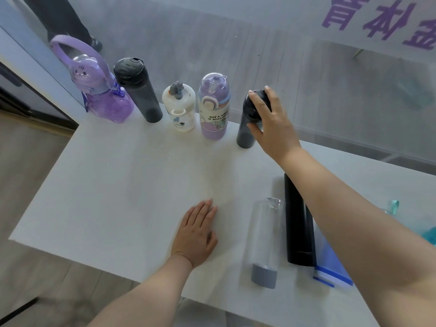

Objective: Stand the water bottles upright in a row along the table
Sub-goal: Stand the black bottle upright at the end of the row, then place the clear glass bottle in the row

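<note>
Head view of a white counter [122, 185] with water bottles along its far edge, across the upper middle of the frame. From left to right, five stand upright in a row: a translucent purple bottle [106, 100] with a cartoon-face lid and a lilac loop handle; a tall smoky-dark bottle [141, 95] with a black flip cap; a short cream bottle [180, 109] with a grey spout and a ring tab; a lilac-and-cream bottle [213, 109] under a clear domed cap, printed with a cartoon figure and the words "KEEP A SENSE OF RELAXATION"; and a dark grey bottle [246, 131] with a black cap, just right of centre. The right hand [269, 123] grasps this last bottle from above, fingers curled over the cap and thumb against the upper body; the bottle's base meets the counter. The left hand [197, 234] lies flat on the counter at lower centre, fingers straight and together, holding nothing. At the lower right, three bottles lie on their sides: a clear bottle [265, 237] with a grey cap pointing toward the near edge, a matte black bottle [298, 220] just beside it, and a blue-and-white bottle [330, 272] partly hidden beneath the right forearm. A teal strap [394, 206] shows at the right edge, its bottle mostly hidden.
</note>
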Motion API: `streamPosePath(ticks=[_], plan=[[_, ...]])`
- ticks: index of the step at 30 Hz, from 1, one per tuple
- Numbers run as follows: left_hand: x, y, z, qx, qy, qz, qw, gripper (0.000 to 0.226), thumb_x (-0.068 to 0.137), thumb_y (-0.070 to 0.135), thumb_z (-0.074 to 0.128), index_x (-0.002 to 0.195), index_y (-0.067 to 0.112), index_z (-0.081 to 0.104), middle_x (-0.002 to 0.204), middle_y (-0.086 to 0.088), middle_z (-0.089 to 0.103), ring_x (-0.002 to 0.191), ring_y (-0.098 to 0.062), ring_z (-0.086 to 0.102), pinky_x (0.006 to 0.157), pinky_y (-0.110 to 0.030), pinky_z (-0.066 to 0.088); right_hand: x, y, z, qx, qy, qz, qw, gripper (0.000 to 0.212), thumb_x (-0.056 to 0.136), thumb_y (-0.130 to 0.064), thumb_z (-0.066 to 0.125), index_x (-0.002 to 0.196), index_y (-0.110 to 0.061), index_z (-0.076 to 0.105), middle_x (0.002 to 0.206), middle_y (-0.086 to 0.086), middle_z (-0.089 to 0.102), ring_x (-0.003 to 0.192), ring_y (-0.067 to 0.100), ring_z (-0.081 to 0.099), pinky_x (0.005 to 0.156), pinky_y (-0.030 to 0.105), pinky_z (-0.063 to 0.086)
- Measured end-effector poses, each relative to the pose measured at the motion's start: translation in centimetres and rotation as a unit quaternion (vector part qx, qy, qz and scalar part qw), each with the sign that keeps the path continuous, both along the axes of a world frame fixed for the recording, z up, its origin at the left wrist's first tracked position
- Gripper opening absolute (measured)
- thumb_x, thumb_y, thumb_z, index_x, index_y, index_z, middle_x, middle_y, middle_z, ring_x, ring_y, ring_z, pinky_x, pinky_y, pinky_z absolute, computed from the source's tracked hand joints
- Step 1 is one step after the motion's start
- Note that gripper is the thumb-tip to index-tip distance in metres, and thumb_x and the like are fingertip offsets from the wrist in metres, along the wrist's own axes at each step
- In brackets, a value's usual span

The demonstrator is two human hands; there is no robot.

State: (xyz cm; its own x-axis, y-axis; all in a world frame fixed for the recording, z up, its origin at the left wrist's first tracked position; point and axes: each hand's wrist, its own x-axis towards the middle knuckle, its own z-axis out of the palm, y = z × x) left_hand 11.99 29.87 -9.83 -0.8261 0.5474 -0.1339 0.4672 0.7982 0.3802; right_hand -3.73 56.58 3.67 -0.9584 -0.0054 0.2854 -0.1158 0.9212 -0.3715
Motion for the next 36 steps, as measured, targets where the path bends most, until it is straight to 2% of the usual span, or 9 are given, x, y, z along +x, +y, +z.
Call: streamPosePath(ticks=[3,6,8,11,15,20,23,29,36], plan=[[0.0,0.0,0.0,-0.002,0.0,-0.002,1.0,0.065,0.084,0.032,0.045,0.146,0.015,0.037,0.157,-0.004,0.029,0.145,-0.018,0.022,0.119,-0.037,0.013,0.4,0.3,0.4,0.015,-0.02,-0.005,1.0,0.079,0.086,-0.029,0.069,0.152,-0.023,0.026,0.159,0.017,0.016,0.138,0.039,0.032,0.1,0.049,0.044],[0.0,0.1,0.0,-0.002,0.002,-0.004,1.0,0.065,0.084,0.032,0.046,0.146,0.015,0.037,0.156,-0.004,0.03,0.145,-0.019,0.024,0.119,-0.038,0.014,2.4,0.9,1.2,-0.006,-0.004,-0.014,1.0,0.086,0.084,-0.034,0.068,0.152,-0.016,0.02,0.159,0.019,0.017,0.141,0.037,0.026,0.114,0.044,0.027],[0.0,0.1,0.0,0.001,0.001,-0.002,1.0,0.065,0.083,0.031,0.046,0.145,0.014,0.038,0.156,-0.005,0.031,0.144,-0.019,0.025,0.118,-0.038,0.016,5.0,1.2,1.5,0.013,0.01,0.015,1.0,0.073,0.085,-0.023,0.065,0.148,-0.012,0.03,0.154,0.018,0.027,0.138,0.036,0.031,0.114,0.041,0.026],[0.0,0.2,0.0,-0.002,0.001,0.0,1.0,0.065,0.083,0.031,0.045,0.145,0.014,0.039,0.156,-0.004,0.031,0.144,-0.019,0.026,0.117,-0.039,0.017,10.2,1.2,0.0,0.067,0.007,0.083,0.994,0.053,0.081,-0.002,0.056,0.133,-0.009,0.053,0.142,0.017,0.047,0.126,0.038,0.044,0.105,0.047,0.038],[0.0,0.2,0.0,-0.007,0.003,-0.001,1.0,0.064,0.083,0.032,0.044,0.144,0.013,0.04,0.155,-0.005,0.033,0.143,-0.022,0.029,0.117,-0.039,0.018,17.7,1.2,-3.0,0.127,-0.085,0.189,0.97,0.054,0.075,0.002,0.036,0.119,-0.014,0.062,0.133,0.013,0.058,0.121,0.036,0.052,0.098,0.048,0.045],[0.1,0.2,0.0,-0.008,0.005,0.004,1.0,0.064,0.084,0.031,0.042,0.145,0.014,0.039,0.155,-0.005,0.032,0.143,-0.021,0.027,0.117,-0.04,0.02,23.1,1.2,-5.2,0.202,-0.179,0.231,0.935,0.079,0.053,0.011,0.06,0.125,-0.021,0.054,0.14,0.006,0.053,0.127,0.034,0.051,0.11,0.046,0.036],[0.1,0.2,0.1,-0.006,0.008,0.002,1.0,0.063,0.084,0.03,0.042,0.145,0.013,0.038,0.155,-0.005,0.032,0.143,-0.021,0.027,0.118,-0.038,0.017,24.2,1.1,-6.0,0.22,-0.198,0.215,0.93,0.082,0.053,0.009,0.065,0.129,-0.022,0.054,0.145,0.006,0.049,0.132,0.034,0.047,0.112,0.045,0.028],[0.1,0.3,0.1,-0.009,0.008,0.003,1.0,0.063,0.083,0.029,0.042,0.143,0.012,0.041,0.154,-0.006,0.034,0.142,-0.023,0.03,0.117,-0.04,0.02,23.6,1.1,-7.0,0.2,-0.202,0.199,0.938,0.079,0.06,0.009,0.066,0.131,-0.023,0.052,0.146,0.004,0.047,0.134,0.032,0.043,0.113,0.047,0.03],[0.1,0.3,0.2,-0.01,0.01,0.003,1.0,0.063,0.083,0.029,0.041,0.144,0.012,0.04,0.154,-0.007,0.034,0.142,-0.023,0.03,0.116,-0.04,0.021,22.8,1.0,-6.2,0.072,-0.182,0.141,0.971,0.068,0.074,-0.011,0.073,0.135,-0.025,0.047,0.145,0.001,0.047,0.132,0.03,0.04,0.107,0.042,0.041]])
